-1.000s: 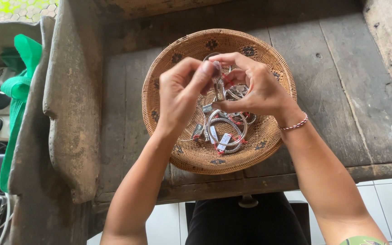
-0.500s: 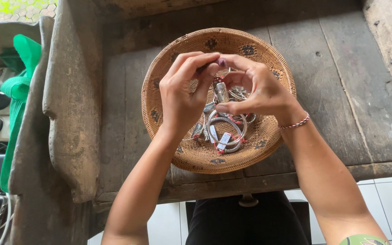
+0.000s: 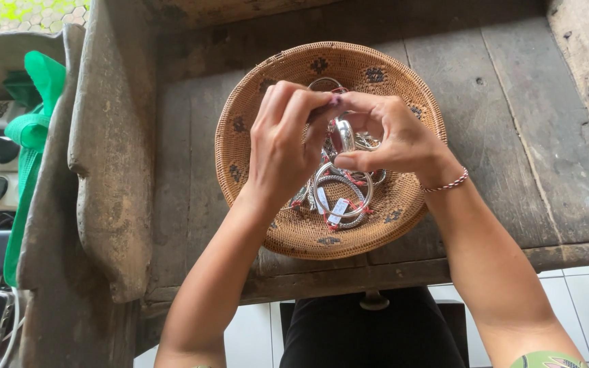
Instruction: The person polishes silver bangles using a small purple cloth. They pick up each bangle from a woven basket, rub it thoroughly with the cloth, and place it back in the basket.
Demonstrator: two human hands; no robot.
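From the head camera, looking straight down: a round woven basket (image 3: 383,225) with small dark motifs sits on a weathered wooden table (image 3: 512,123), its near rim close to the table's front edge at 6 o'clock. Both hands meet above the basket's centre. The left hand (image 3: 282,146) comes in from 7 o'clock, fingers curled and pressed toward the thumb, pinching the top of a silver bangle (image 3: 344,133) that stands roughly upright between the two hands. The right hand (image 3: 395,140) comes in from 5 o'clock; its fingertips close on the same bangle from the 3 o'clock side, thumb low and forefinger arched over the top, touching the left hand's fingertips. A thin red-and-white cord bracelet (image 3: 447,183) circles the right wrist.

Below the hands, toward 6 o'clock within the basket, lies a loose pile of silver bangles (image 3: 341,194), overlapping one another, some with small white tags (image 3: 337,210) on red thread. Whether the held bangle touches the pile cannot be told.

At 9 o'clock a thick, worn wooden beam (image 3: 107,170) runs alongside the table. Beyond it, at the far left edge, a green strap (image 3: 32,129) hangs down. White floor tiles (image 3: 581,300) show at 5 o'clock under the table edge.
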